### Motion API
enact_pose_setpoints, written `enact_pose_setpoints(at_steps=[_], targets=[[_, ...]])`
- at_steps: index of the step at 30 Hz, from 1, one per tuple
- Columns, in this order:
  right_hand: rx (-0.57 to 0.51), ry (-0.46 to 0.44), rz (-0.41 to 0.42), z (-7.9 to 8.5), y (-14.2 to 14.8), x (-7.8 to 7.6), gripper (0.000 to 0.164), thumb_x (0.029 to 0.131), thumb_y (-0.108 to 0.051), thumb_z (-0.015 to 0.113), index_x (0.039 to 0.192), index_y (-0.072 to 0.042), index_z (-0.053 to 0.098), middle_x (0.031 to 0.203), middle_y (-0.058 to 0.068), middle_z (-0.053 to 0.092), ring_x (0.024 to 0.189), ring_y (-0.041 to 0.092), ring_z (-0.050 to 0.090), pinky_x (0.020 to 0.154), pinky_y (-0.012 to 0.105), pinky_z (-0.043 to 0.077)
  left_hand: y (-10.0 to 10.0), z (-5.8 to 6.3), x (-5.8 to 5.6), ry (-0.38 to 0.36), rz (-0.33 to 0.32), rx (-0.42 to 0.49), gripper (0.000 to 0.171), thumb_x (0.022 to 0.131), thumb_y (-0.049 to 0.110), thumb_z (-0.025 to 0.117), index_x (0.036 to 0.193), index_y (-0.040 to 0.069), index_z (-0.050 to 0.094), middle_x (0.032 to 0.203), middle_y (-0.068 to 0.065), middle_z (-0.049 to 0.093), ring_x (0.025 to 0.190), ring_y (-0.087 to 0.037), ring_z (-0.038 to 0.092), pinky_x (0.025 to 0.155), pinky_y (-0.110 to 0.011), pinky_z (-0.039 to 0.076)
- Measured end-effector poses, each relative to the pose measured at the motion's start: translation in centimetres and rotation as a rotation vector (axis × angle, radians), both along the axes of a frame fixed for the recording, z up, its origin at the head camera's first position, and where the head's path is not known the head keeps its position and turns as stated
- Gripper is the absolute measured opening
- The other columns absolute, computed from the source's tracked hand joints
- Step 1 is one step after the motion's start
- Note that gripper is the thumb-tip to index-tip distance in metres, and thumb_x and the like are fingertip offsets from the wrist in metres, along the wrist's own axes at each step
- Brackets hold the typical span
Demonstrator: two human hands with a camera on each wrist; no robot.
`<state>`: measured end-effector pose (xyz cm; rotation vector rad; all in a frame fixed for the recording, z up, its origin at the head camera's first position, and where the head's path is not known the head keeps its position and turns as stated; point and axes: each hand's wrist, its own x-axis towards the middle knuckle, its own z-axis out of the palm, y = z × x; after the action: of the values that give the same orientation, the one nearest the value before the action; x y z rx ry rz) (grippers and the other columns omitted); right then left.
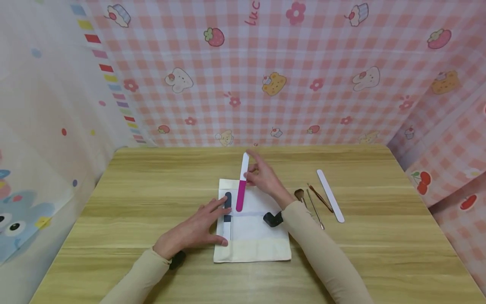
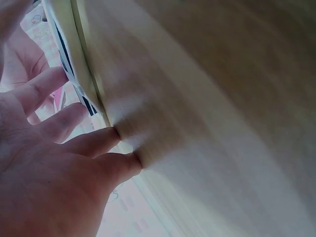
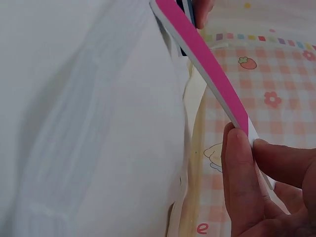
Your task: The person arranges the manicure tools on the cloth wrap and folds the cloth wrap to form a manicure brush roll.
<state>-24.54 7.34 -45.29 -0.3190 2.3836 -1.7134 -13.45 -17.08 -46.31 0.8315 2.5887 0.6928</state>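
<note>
A pink and white nail file (image 1: pixel 241 196) is pinched between the thumb and fingers of my right hand (image 1: pixel 267 179), slanted above a white cloth pouch (image 1: pixel 262 252). In the right wrist view its pink end (image 3: pixel 212 69) points away from that hand. Along the pouch's left side lies a dark and white nail file (image 1: pixel 227 230). My left hand (image 1: pixel 197 227) is spread over that side, fingers extended onto this file and the thumb near its lower end. In the left wrist view, two fingertips (image 2: pixel 131 160) touch the wooden table beside the pouch.
Right of the pouch on the table (image 1: pixel 379 253) lie a small brush (image 1: pixel 299 194), a thin metal tool (image 1: pixel 316 210), a slim brown tool (image 1: pixel 320 197) and a white nail file (image 1: pixel 330 196). A patterned curtain (image 1: pixel 243 109) hangs behind the table.
</note>
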Motion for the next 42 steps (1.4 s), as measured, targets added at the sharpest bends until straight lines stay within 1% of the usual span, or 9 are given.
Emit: enact_pose_setpoints(at_steps=[5,9,13,17,26,30,36,42], targets=[[0.041,-0.010,0.012,-0.17,0.11,0.11,0.075,0.099,0.000,0.066,0.163,-0.017,0.031,0.101,0.016,0.065,0.079,0.027,0.069,0.073,0.038,0.062,0.00,0.00,-0.01,0.004,-0.002,0.002,0.089,0.083,0.047,0.085,0.154,0.010,0.048,0.171,-0.013,0.022,0.154,-0.045,0.020,0.120,-0.068,0.018],[0.049,-0.025,0.024,-0.26,0.19,0.13,0.074,0.099,0.000,0.066,0.162,-0.017,0.032,0.101,0.017,0.065,0.078,0.024,0.069,0.071,0.036,0.062,0.00,-0.02,-0.01,0.002,-0.002,0.000,0.089,0.083,0.047,0.085,0.155,0.011,0.048,0.171,-0.013,0.021,0.154,-0.045,0.020,0.120,-0.067,0.018],[0.031,-0.055,0.037,-0.24,0.31,0.09,0.074,0.100,0.000,0.065,0.162,-0.018,0.030,0.102,0.019,0.066,0.080,0.026,0.069,0.072,0.035,0.062,-0.04,-0.08,-0.02,-0.002,0.000,0.001,0.089,0.083,0.048,0.085,0.155,0.011,0.048,0.171,-0.013,0.021,0.154,-0.045,0.020,0.121,-0.066,0.018],[0.015,-0.070,0.050,-0.22,0.39,0.07,0.073,0.100,0.002,0.064,0.162,-0.015,0.030,0.102,0.020,0.067,0.081,0.027,0.069,0.072,0.036,0.062,-0.01,-0.03,0.00,-0.005,-0.001,0.002,0.089,0.083,0.047,0.085,0.155,0.011,0.048,0.171,-0.013,0.021,0.154,-0.046,0.019,0.121,-0.066,0.018],[0.018,-0.101,0.102,-0.48,0.19,0.40,0.068,0.100,0.000,0.065,0.159,-0.012,0.032,0.101,0.019,0.067,0.075,0.023,0.068,0.070,0.033,0.062,0.04,0.17,0.05,-0.001,-0.003,0.003,0.089,0.083,0.045,0.086,0.154,0.009,0.048,0.170,-0.014,0.021,0.153,-0.047,0.021,0.120,-0.068,0.019],[0.006,-0.111,0.101,-0.45,0.17,0.57,0.067,0.101,-0.001,0.064,0.159,-0.011,0.032,0.104,0.019,0.067,0.076,0.023,0.069,0.071,0.034,0.062,0.05,0.16,0.05,0.001,-0.004,0.002,0.088,0.083,0.045,0.086,0.154,0.010,0.048,0.171,-0.014,0.021,0.154,-0.046,0.020,0.119,-0.069,0.019],[-0.028,-0.146,0.093,-0.52,0.11,0.82,0.058,0.103,-0.002,0.061,0.156,-0.009,0.037,0.105,0.019,0.066,0.075,0.024,0.068,0.071,0.035,0.062,-0.04,0.12,0.01,-0.007,-0.004,0.003,0.089,0.083,0.046,0.086,0.155,0.010,0.047,0.171,-0.013,0.020,0.154,-0.046,0.020,0.120,-0.067,0.019],[-0.035,-0.174,0.096,-0.70,0.01,0.97,0.055,0.104,-0.005,0.060,0.155,-0.011,0.039,0.107,0.018,0.066,0.076,0.023,0.068,0.071,0.034,0.062,-0.02,0.22,-0.01,-0.011,-0.007,0.000,0.089,0.083,0.045,0.086,0.155,0.010,0.047,0.171,-0.014,0.020,0.154,-0.046,0.020,0.120,-0.067,0.019]])
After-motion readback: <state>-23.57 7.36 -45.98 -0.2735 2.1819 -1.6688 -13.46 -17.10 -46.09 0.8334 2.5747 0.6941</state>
